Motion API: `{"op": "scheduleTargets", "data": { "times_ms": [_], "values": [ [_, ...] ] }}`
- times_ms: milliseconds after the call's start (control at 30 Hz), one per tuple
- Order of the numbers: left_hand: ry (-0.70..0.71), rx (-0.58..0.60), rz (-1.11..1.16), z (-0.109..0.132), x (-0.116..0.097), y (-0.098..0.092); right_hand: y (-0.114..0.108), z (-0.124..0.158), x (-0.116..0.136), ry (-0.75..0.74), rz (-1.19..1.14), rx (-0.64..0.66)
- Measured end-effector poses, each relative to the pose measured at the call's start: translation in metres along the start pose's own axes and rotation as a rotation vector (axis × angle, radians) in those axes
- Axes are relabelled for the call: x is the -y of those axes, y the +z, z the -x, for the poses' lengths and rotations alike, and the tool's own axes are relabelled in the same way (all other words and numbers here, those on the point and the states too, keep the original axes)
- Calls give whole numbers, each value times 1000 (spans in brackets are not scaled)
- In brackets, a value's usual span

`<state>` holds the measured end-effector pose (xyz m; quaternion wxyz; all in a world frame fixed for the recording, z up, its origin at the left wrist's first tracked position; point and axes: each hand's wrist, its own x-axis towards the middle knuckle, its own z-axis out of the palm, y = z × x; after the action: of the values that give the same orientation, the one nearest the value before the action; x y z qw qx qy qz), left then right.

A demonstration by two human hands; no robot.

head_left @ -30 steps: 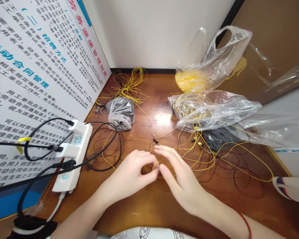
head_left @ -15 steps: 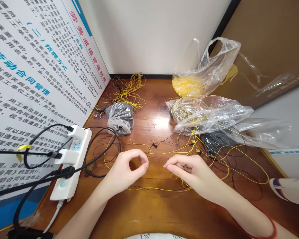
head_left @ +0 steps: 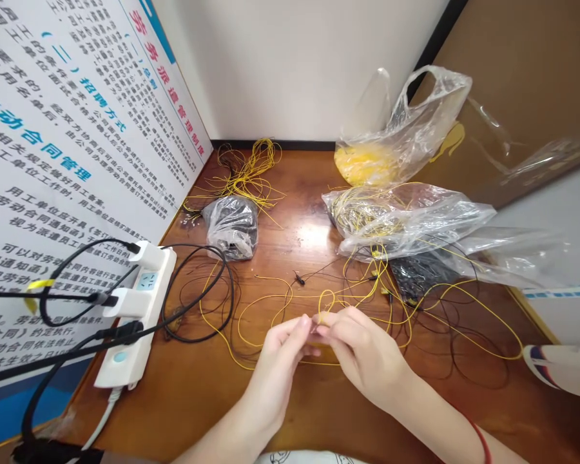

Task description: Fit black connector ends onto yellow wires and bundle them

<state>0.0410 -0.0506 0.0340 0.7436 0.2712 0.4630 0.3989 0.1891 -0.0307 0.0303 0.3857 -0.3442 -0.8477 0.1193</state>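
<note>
Thin yellow wire [head_left: 325,301] is rising in a small loop just above the person's meeting fingertips, over the middle of the wooden desk [head_left: 174,393]. The right hand [head_left: 365,351] is pinching it between thumb and fingers, while the left hand [head_left: 280,354] is reaching in with its fingertips pressed against the right's; whether those left fingers are gripping the wire too is hidden.

Long strands are sprawling across the desk, crossing thin black wire [head_left: 457,361] and trailing towards small brass-tipped connectors [head_left: 383,291] and a small black connector [head_left: 299,279]. That crossing looks like the main risk: a pull on the pinched length could draw a loose strand tight against the black wire and knot it, or drag a connector along. Fine wire like this could also kink at the pinch if bent sharply.

Nearby, a clear plastic bag [head_left: 406,219] holding coiled yellow wire is lying close to the strands and could snag them. A second clear bag [head_left: 367,164], a wrapped dark bundle [head_left: 232,227] and a loose yellow wire heap [head_left: 251,174] are sitting further back. On the left, a white power strip [head_left: 135,316] with black cable [head_left: 232,283] is lying near enough for a swinging strand to catch.
</note>
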Motion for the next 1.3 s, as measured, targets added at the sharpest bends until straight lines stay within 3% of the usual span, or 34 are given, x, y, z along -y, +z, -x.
{"op": "scheduleTargets", "data": {
  "times_ms": [167,300,500,767,1033,1300],
  "values": [
    [159,-177,-164,-4,-6,-12,-6,-6,0,-117,29,57],
    [133,-76,-293,-10,-23,-16,-8,-10,4,-160,71,121],
    [26,-47,-36,-17,-33,-24,-6,-4,1,-124,46,148],
    [58,-7,214,-18,-33,-27,-6,11,-4,88,18,62],
    [235,-291,49,-22,-31,-29,-12,20,-9,218,25,54],
    [366,-321,-289,-23,-33,-44,-19,18,-12,255,-37,43]
  ]
}}
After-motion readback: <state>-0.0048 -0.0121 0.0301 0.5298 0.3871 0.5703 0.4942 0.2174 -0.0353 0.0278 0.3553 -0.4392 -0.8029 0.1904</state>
